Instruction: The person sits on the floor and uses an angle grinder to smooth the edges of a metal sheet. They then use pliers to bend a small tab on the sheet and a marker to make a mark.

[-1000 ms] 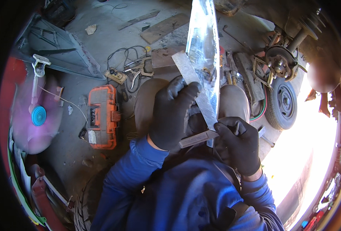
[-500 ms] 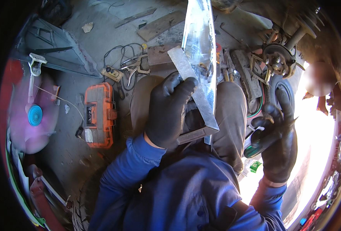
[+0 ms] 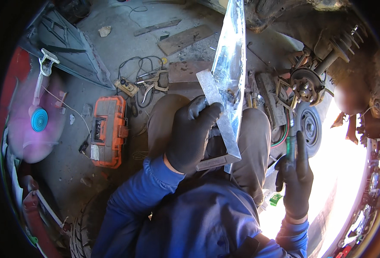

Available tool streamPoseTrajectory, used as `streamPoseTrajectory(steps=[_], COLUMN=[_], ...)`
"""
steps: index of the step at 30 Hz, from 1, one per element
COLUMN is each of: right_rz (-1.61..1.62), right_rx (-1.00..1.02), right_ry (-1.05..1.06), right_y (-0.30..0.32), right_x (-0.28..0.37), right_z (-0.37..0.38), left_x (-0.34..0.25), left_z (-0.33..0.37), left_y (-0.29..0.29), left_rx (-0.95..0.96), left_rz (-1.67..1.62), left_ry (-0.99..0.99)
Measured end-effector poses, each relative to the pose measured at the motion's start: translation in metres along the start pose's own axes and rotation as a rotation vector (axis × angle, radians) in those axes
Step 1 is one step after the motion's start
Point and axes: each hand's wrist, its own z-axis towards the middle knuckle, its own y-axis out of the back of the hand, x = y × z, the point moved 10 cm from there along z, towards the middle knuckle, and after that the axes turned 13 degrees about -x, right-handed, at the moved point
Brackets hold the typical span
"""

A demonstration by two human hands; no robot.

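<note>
Black-gloved left hand (image 3: 192,135) is clenched, fingers (image 3: 207,109) wrapped over the flat steel square (image 3: 218,122), pinning it against the long shiny metal strip (image 3: 230,64) that rises up and away from the knuckles. Out to the right, the right hand (image 3: 295,178) grips a green marker (image 3: 290,146), well apart from the metal. The risk, as it looks: only one hand steadies that tall strip, so it could tip or slide across the knees, and its bare edges could bite the glove. Beyond the fingers, to their left, an orange toolbox (image 3: 107,131) sits on the floor (image 3: 91,60); to their right, a wheel hub (image 3: 305,86).
</note>
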Motion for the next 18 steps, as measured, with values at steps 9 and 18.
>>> streamPoseTrajectory(steps=[9,18], right_rz=[0.094,-0.139], right_rx=[0.167,0.368], right_ry=[0.098,0.558], right_y=[-0.034,-0.072], right_x=[0.052,0.096], right_z=[0.012,0.011], left_x=[0.014,-0.012], left_z=[-0.003,-0.006], left_y=[-0.002,-0.001], left_rx=[-0.021,0.018], left_rz=[-0.121,0.172], left_ry=[0.139,-0.230])
